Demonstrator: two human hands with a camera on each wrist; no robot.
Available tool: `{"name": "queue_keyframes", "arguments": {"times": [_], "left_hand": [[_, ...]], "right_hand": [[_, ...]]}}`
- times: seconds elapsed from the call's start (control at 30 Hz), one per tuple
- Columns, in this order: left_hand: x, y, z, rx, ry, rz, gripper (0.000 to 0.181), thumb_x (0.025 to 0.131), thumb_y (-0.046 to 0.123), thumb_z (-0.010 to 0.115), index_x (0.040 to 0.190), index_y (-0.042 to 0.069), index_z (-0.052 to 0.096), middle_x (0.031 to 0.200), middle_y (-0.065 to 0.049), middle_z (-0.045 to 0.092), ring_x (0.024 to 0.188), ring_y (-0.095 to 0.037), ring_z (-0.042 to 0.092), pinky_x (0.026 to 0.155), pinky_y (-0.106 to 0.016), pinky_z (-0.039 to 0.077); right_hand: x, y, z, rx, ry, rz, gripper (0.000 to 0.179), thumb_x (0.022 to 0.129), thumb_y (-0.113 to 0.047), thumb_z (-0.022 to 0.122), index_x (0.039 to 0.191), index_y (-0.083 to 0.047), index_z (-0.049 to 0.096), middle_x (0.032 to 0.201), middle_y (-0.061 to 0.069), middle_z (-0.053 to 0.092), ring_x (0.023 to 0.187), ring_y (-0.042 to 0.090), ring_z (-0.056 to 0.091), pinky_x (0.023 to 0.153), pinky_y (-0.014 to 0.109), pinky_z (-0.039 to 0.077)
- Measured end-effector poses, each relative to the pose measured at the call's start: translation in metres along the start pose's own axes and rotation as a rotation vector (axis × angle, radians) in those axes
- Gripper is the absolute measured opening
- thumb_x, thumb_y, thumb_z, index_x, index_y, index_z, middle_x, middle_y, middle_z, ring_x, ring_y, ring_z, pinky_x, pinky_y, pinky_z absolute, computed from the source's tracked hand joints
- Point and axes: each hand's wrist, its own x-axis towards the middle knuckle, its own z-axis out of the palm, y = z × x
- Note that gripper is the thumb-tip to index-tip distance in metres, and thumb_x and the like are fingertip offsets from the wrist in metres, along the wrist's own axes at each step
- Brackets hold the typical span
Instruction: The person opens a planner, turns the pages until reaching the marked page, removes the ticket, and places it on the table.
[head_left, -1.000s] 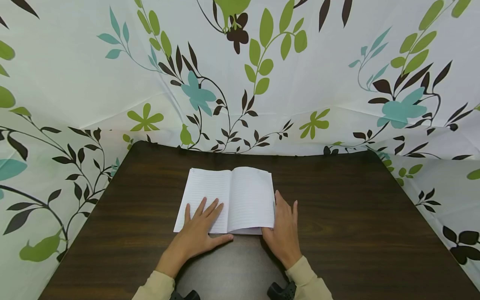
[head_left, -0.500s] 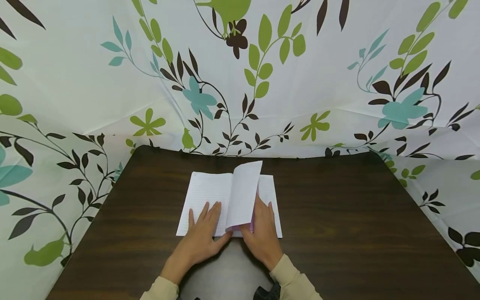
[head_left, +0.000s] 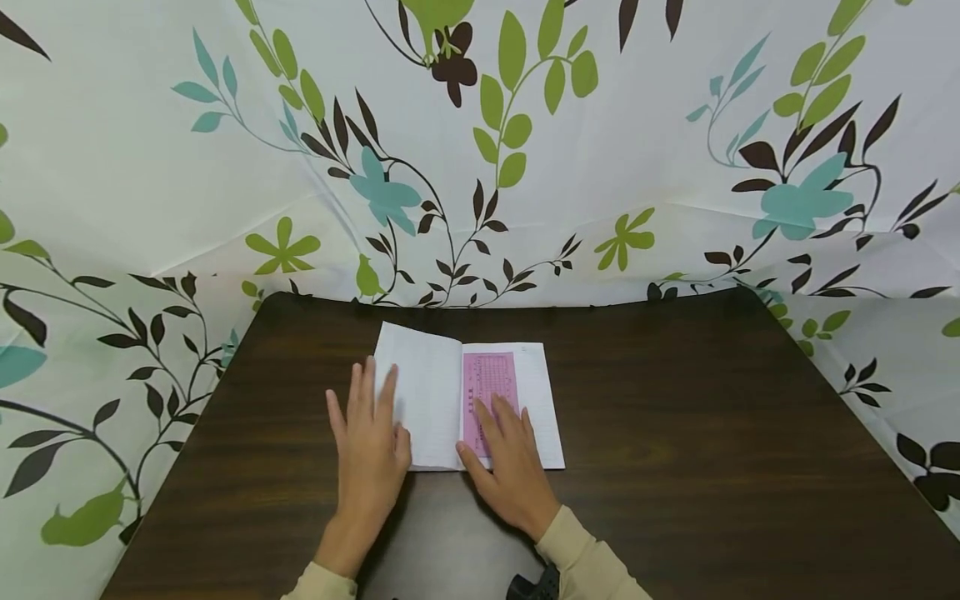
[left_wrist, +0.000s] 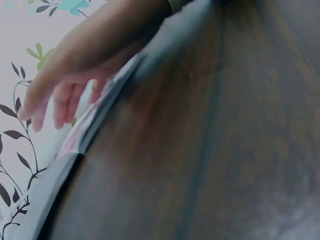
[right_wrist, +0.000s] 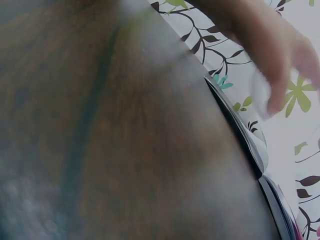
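An open notebook point(head_left: 430, 400) with white lined pages lies on the table in the head view. On its right page lies a pink printed slip point(head_left: 489, 379), partly hidden by my right hand point(head_left: 513, 475). The fingers of that hand are spread and fairly straight over the slip's lower half. My left hand point(head_left: 369, 454) is over the left page's outer edge, fingers extended upward and thumb along the page. Neither hand grips anything. In the left wrist view the left hand point(left_wrist: 95, 55) shows beside the notebook's edge; in the right wrist view the right hand point(right_wrist: 265, 45) is above the pages.
The dark wooden table point(head_left: 675, 442) spreads out on both sides of the notebook. Behind it hangs a white cloth point(head_left: 600, 150) printed with leaves, flowers and birds. A black device point(head_left: 534, 583) sits by the right wrist.
A page that my right hand lifted has turned over to the left, uncovering the pink slip. My left hand has shifted left to the outer edge; the right hand now lies over the slip.
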Motion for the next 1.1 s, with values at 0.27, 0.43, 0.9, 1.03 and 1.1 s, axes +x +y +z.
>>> {"name": "queue_keyframes", "arguments": {"times": [0.27, 0.43, 0.9, 1.03, 1.1], "left_hand": [[-0.017, -0.002, 0.018, 0.004, -0.432, 0.127, 0.042, 0.099, 0.020, 0.069, 0.141, 0.016, 0.066, 0.159, -0.014, 0.047, 0.148, -0.037, 0.040, 0.117, -0.071, 0.021], [-0.022, 0.000, 0.019, -0.024, -0.609, 0.074, 0.047, 0.107, 0.033, 0.056, 0.152, 0.020, 0.055, 0.161, -0.008, 0.044, 0.151, -0.035, 0.036, 0.116, -0.074, 0.018], [-0.024, 0.000, 0.017, -0.012, -0.721, 0.059, 0.053, 0.111, 0.039, 0.045, 0.160, 0.020, 0.041, 0.167, -0.004, 0.035, 0.156, -0.031, 0.025, 0.119, -0.071, 0.010], [-0.026, -0.003, 0.015, -0.011, -0.691, 0.101, 0.053, 0.111, 0.038, 0.045, 0.160, 0.018, 0.042, 0.166, -0.005, 0.037, 0.155, -0.032, 0.027, 0.119, -0.071, 0.012], [-0.026, -0.004, 0.014, -0.001, -0.685, 0.114, 0.053, 0.111, 0.037, 0.045, 0.160, 0.018, 0.042, 0.166, -0.006, 0.037, 0.155, -0.032, 0.028, 0.119, -0.071, 0.013]], "right_hand": [[0.002, 0.005, 0.001, -0.037, -0.010, -0.011, 0.058, 0.100, -0.032, 0.062, 0.149, -0.002, 0.053, 0.153, 0.028, 0.047, 0.145, 0.042, 0.041, 0.117, 0.070, 0.023], [0.003, 0.009, 0.000, -0.078, 0.025, -0.030, 0.055, 0.099, -0.029, 0.063, 0.146, 0.000, 0.056, 0.149, 0.029, 0.051, 0.142, 0.044, 0.044, 0.114, 0.073, 0.025], [0.006, 0.026, -0.020, -0.103, 0.010, 0.066, 0.061, 0.097, -0.027, 0.068, 0.147, 0.003, 0.053, 0.149, 0.029, 0.051, 0.145, 0.047, 0.040, 0.117, 0.073, 0.018], [0.016, 0.032, -0.037, -0.127, -0.089, 0.095, 0.068, 0.095, -0.031, 0.070, 0.147, 0.007, 0.049, 0.148, 0.031, 0.050, 0.144, 0.049, 0.040, 0.118, 0.072, 0.019], [0.027, 0.037, -0.047, -0.139, -0.181, 0.116, 0.070, 0.095, -0.032, 0.072, 0.147, 0.009, 0.049, 0.147, 0.031, 0.052, 0.142, 0.049, 0.042, 0.118, 0.070, 0.023]]}}
